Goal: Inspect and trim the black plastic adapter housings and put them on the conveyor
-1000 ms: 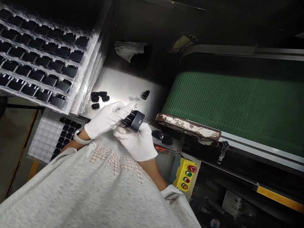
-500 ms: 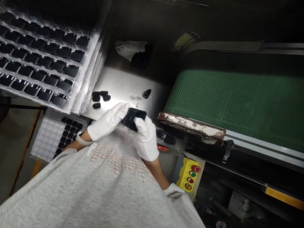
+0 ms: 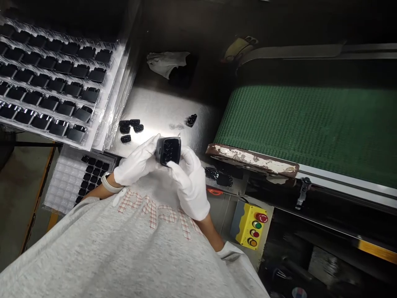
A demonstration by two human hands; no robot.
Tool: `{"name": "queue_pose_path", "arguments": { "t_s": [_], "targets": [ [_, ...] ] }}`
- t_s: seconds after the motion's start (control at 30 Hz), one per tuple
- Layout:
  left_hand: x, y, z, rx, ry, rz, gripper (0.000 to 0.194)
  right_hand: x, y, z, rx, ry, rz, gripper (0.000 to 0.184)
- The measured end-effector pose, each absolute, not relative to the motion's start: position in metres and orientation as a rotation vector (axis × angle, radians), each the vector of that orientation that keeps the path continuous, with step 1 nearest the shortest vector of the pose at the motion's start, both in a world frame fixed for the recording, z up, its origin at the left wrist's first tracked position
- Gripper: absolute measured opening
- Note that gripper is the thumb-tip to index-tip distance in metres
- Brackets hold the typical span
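Observation:
Between my two white-gloved hands is a black plastic housing (image 3: 169, 151), its face with raised, button-like shapes turned up toward me. My left hand (image 3: 139, 162) grips its left side with the fingertips. On the right edge and lower corner, my right hand (image 3: 190, 178) holds it with thumb and fingers. Beyond the hands, on the metal table (image 3: 161, 103), several small black pieces (image 3: 131, 126) lie at the left. A single black piece (image 3: 192, 120) rests farther right.
Clear trays of black parts (image 3: 52, 78) are stacked at left, with a smaller tray (image 3: 66, 178) below. A white cloth (image 3: 167, 63) lies at the back. To the right are a green conveyor belt (image 3: 304, 132), black parts (image 3: 218, 177) under its edge and a yellow button box (image 3: 251, 225).
The black housing has been turned in my hands, so its face with raised shapes now shows. Both hands still hold it, and the view has shifted slightly.

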State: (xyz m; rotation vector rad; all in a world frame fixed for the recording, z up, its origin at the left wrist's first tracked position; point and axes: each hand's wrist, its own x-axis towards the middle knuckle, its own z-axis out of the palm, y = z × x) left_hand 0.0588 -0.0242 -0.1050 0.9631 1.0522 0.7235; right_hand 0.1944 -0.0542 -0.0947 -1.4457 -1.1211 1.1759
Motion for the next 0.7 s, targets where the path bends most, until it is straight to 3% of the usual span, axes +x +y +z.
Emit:
{"name": "queue_pose_path", "arguments": {
  "t_s": [0.17, 0.47, 0.6, 0.7],
  "targets": [
    [0.064, -0.03, -0.114, 0.795, 0.939, 0.725, 0.045, 0.19, -0.053, -0.098, -1.517, -1.174, 1.048, 0.024],
    [0.077, -0.036, -0.141, 0.868, 1.079, 0.793, 0.02, 0.197, -0.059, -0.151, -1.54, -1.143, 0.952, 0.022],
    [0.072, -0.055, -0.16, 0.835, 1.288, 0.852, 0.026, 0.185, -0.059, -0.172, -1.619, -1.234, 0.897, 0.028],
    [0.067, -0.077, -0.175, 0.685, 1.384, 0.884, 0.04, 0.172, -0.062, -0.189, -1.541, -1.469, 1.132, 0.029]
  ]
}}
